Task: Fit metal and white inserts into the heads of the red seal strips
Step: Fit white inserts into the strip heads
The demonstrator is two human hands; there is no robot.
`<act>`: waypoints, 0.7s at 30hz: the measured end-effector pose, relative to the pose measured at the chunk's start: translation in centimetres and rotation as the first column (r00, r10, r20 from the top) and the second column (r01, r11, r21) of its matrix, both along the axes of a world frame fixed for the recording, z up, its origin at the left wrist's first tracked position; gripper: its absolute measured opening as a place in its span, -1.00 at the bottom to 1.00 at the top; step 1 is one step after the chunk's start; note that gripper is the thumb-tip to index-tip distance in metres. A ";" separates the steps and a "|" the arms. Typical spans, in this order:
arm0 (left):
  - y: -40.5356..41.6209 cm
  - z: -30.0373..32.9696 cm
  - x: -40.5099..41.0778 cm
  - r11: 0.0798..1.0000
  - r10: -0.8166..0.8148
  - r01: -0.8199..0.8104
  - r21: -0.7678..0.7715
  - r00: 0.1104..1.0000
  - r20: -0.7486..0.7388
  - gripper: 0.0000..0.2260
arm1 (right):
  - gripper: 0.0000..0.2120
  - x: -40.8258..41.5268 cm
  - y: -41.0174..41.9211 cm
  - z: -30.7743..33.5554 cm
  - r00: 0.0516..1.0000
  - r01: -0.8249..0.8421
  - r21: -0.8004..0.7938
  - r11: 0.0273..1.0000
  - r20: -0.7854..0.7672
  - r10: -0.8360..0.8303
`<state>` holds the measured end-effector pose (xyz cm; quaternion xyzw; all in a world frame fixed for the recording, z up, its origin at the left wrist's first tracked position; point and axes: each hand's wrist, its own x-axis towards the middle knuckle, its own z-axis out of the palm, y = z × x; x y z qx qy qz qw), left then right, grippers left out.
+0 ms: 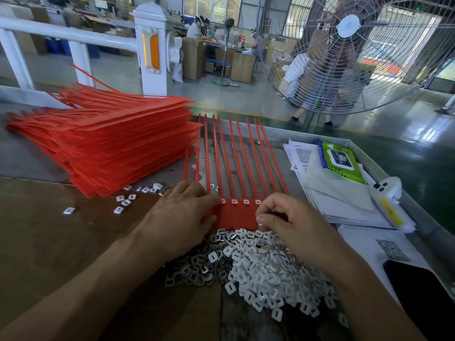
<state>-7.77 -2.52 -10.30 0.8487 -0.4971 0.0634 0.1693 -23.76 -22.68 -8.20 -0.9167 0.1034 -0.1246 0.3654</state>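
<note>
Head view over a workbench: a tall stack of red seal strips sits at left, thin, light and bendy by the look of them. One joined set of strips lies flat at centre, tails fanned away, best steadied at its heads. Left hand presses flat on those heads, fingers extended. Right hand, just beside them, pinches something small, likely an insert, above the loose pile of metal and white inserts

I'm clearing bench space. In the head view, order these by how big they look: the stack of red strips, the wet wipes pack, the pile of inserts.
1. stack of red strips
2. pile of inserts, though it is nearer the camera
3. wet wipes pack
</note>
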 end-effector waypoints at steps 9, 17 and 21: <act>0.0 -0.1 0.0 1.000 0.000 0.000 0.000 1.000 0.008 -0.61 | -0.75 0.3 0.5 -0.1 0.993 0.072 0.075 0.995 0.089 -0.079; 0.0 0.0 0.0 1.000 0.007 -0.007 0.006 1.000 0.004 -0.60 | -0.69 0.2 0.9 0.1 0.986 0.070 0.071 0.995 0.143 -0.079; 0.1 0.0 0.0 1.000 0.006 -0.006 0.013 1.000 0.004 -0.60 | -0.73 0.3 1.0 0.1 0.984 0.066 0.058 0.996 0.161 -0.074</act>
